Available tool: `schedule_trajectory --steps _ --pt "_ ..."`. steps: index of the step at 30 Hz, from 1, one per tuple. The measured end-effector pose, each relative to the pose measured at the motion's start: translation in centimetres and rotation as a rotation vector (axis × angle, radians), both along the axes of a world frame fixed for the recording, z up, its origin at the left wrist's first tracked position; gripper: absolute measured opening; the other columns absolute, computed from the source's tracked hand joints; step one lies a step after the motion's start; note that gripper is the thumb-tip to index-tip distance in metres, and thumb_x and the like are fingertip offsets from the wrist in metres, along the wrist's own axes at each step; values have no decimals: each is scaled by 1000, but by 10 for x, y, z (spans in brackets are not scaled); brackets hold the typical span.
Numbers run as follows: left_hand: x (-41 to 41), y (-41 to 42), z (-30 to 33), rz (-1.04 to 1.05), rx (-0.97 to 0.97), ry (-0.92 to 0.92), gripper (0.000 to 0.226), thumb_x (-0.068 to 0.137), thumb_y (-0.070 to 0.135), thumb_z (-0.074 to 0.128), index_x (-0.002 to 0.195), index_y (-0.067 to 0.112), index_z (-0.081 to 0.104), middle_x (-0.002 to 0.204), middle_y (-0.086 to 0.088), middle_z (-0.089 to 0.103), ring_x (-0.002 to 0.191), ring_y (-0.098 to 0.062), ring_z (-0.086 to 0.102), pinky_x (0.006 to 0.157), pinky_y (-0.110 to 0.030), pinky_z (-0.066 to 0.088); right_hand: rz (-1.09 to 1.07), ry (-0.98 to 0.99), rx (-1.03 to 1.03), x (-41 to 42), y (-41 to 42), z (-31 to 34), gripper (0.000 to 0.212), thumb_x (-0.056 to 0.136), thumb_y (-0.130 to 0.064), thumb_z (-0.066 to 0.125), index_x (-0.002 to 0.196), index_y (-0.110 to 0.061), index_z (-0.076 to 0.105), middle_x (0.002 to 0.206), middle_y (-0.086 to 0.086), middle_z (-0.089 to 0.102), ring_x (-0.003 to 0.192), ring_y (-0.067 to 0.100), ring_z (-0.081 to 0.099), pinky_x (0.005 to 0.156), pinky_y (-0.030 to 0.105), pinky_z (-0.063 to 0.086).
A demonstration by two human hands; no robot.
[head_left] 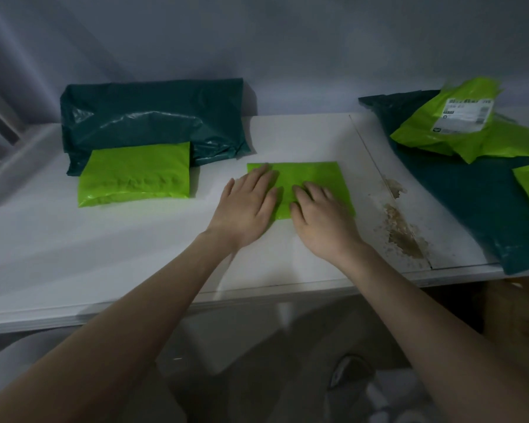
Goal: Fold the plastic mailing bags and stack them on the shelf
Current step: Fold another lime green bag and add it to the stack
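Both hands (283, 209) apparently flat on lime bag (315, 175)

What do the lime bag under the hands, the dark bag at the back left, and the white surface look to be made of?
Lime bag: thin plastic film, slightly glossy, pressed flat. Dark teal bag: similar film, shiny highlights on its wrinkles. White surface: probably laminated or painted board, matte; chipped brown patch suggests a wood-fibre core.

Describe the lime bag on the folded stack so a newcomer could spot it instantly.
Start at the white shelf and go to its back left, where a folded dark teal bag lies against the wall. The folded lime bag lies on its front edge. Unlike the lime bag under both hands, nothing touches it, and no label shows, unlike the crumpled labelled bag far right.
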State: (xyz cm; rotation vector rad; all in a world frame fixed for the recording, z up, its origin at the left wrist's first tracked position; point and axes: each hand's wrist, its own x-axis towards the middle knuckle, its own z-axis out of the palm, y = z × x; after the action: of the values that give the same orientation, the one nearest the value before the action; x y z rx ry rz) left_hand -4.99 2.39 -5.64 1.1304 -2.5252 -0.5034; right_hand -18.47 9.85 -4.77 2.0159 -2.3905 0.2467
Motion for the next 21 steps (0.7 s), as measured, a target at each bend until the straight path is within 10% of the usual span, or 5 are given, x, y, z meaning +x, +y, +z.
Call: schedule_trajectory --steps 9,21 --pt "44 2 5 -66 -298 -90 47 88 28 30 119 11 61 117 -6 61 96 -33 56 72 -35 38 47 -44 -114 23 -2 5 48 84 -28 30 108 -3 63 123 20 57 108 36 54 87 42 47" --pt "40 18 -12 -57 -234 -260 53 87 32 27 126 16 59 130 3 60 118 -22 57 87 -39 46 146 30 2 35 7 -3 59 82 -31 22 120 -4 59 116 7 61 102 29 55 81 38 48"
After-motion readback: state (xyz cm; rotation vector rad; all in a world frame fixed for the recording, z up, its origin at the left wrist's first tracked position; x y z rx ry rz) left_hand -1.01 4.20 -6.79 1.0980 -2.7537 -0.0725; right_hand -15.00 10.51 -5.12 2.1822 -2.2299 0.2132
